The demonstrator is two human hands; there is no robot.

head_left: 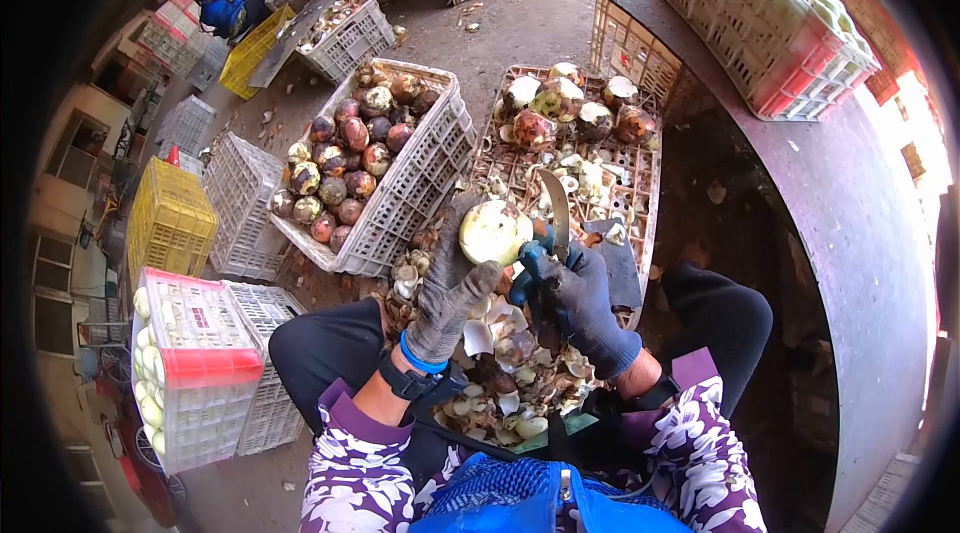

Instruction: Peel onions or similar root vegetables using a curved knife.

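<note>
My left hand [445, 298], in a dirty grey glove, cups a pale, mostly peeled round fruit [496, 232] with brown specks on top. My right hand [580, 298], in a dark glove with blue-green fingers, grips a curved knife [557, 205]. Its blade points up and away, just right of the fruit. Beneath both hands lies a heap of peelings [520, 348] between my knees. Straight ahead, a crate used as a stand [640, 203] carries several partly peeled fruits [558, 99] and scattered scraps.
At the left, a tilted white crate [415, 173] holds many unpeeled purple-brown fruits [355, 133]. Stacked crates [205, 373] of peeled fruit stand by my left knee. A curved tabletop [830, 213] runs along the right, bearing another full crate [770, 28]. Someone in blue [225, 5] is far back left.
</note>
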